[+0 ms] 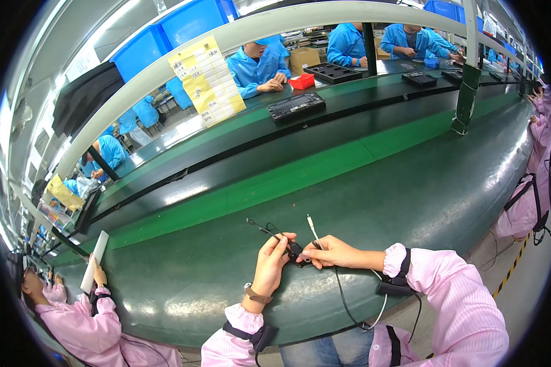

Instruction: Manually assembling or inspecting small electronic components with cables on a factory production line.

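Look at this, the left hand [270,263] pinches a black cable [265,229], the right hand [333,252] just beside it closes on a white cable [314,234], and the black one bunches between both sets of fingertips! The handling looks under way: both cables are gripped, both tips free, what's left I can't tell! Beyond the left hand, the black cable's long axis slants forward-left; ahead of the right, the white tip points away, leaning slightly left
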The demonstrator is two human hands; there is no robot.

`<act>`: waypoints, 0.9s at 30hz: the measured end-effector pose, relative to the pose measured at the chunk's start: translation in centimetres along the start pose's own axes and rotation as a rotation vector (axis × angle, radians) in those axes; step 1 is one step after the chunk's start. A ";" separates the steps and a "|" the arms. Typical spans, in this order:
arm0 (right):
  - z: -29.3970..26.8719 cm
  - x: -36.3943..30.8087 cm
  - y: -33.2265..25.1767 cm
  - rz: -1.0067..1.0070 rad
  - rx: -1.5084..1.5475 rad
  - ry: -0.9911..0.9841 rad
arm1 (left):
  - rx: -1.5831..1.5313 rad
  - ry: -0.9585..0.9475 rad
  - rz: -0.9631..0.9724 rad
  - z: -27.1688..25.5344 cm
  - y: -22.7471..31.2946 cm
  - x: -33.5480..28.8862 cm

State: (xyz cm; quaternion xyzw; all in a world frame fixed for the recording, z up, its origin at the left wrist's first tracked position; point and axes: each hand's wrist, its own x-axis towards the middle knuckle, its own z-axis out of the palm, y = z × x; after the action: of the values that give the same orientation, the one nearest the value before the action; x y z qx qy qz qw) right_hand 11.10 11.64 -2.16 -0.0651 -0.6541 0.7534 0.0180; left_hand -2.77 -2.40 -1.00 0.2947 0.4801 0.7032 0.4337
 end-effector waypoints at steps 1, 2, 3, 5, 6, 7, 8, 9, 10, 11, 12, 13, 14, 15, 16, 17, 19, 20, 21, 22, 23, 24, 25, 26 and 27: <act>0.1 0.0 -0.1 -0.001 0.001 -0.002 | 0.024 -0.008 -0.008 0.1 0.1 -0.1; 0.1 -0.2 -0.1 0.005 -0.004 0.000 | 0.024 -0.011 -0.009 0.3 0.2 -0.2; 0.1 -0.3 -0.2 0.012 -0.008 0.002 | 0.040 -0.033 -0.017 0.5 0.3 -0.2; -0.1 -0.2 0.2 0.004 -0.014 0.025 | 0.056 -0.054 -0.025 0.6 0.3 -0.2; -0.2 -0.2 0.4 -0.003 -0.021 0.046 | 0.066 -0.035 -0.015 0.6 0.1 -0.1; -0.2 -0.2 0.5 -0.001 -0.022 0.046 | 0.076 -0.016 -0.005 0.5 0.0 0.0; -0.1 -0.1 0.6 -0.017 -0.009 0.073 | 0.076 -0.011 -0.002 0.3 0.0 0.0; 0.0 0.0 0.6 -0.032 0.003 0.100 | 0.083 -0.029 -0.010 0.1 0.0 0.0; 0.1 0.0 0.6 -0.031 0.002 0.093 | 0.090 -0.046 -0.018 -0.1 0.0 0.0; 0.3 0.2 0.8 -0.059 -0.009 0.121 | 0.093 -0.035 -0.014 -0.2 0.1 -0.1; 0.4 0.4 0.9 -0.086 -0.019 0.146 | 0.022 -0.035 -0.009 -0.1 0.1 -0.1; 0.3 0.5 0.9 -0.087 -0.017 0.129 | -0.048 -0.032 -0.002 -0.1 0.1 -0.1; 0.3 0.6 0.7 -0.049 0.008 0.153 | -0.149 -0.056 -0.020 -0.5 0.3 -0.2; 0.1 0.5 0.8 -0.006 0.031 0.183 | -0.220 -0.086 0.006 -0.7 -0.1 0.2; 0.1 0.5 1.0 -0.026 0.020 0.186 | -0.224 -0.091 -0.013 -0.7 -0.3 0.3; 0.1 0.2 1.0 -0.045 0.009 0.184 | -0.228 -0.095 -0.030 -0.4 -0.2 0.5; 0.2 0.2 1.0 -0.044 -0.024 0.182 | -0.277 -0.132 -0.064 -0.7 -0.3 0.4; 0.2 0.3 1.0 -0.054 -0.042 0.170 | -0.286 -0.172 -0.087 -0.6 -0.2 0.5; 0.1 0.2 0.8 -0.066 -0.064 0.168 | -0.297 -0.186 -0.099 -0.5 -0.4 0.8; 0.3 0.1 0.8 -0.084 -0.096 0.167 | -0.297 -0.201 -0.129 -0.5 -0.3 0.7; 0.2 0.1 0.9 -0.081 -0.092 0.157 | -0.299 -0.223 -0.167 -0.4 -0.4 0.6; 0.1 0.1 1.0 -0.077 -0.150 0.148 | -0.315 -0.236 -0.151 -0.4 -0.5 0.8; 0.0 0.1 1.0 -0.073 -0.209 0.142 | -0.316 -0.231 -0.153 -0.4 -0.5 0.8; 0.1 0.3 1.0 -0.045 -0.240 0.132 | -0.290 -0.230 -0.145 -0.5 -0.4 0.7; 0.3 0.4 0.7 -0.042 -0.233 0.124 | -0.264 -0.232 -0.137 -0.6 -0.4 0.7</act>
State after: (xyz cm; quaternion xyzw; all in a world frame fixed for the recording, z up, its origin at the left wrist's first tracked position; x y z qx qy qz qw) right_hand 10.67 11.25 -2.86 -0.0997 -0.7362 0.6661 0.0665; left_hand -3.42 -1.98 -1.53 0.2811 0.3495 0.6901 0.5680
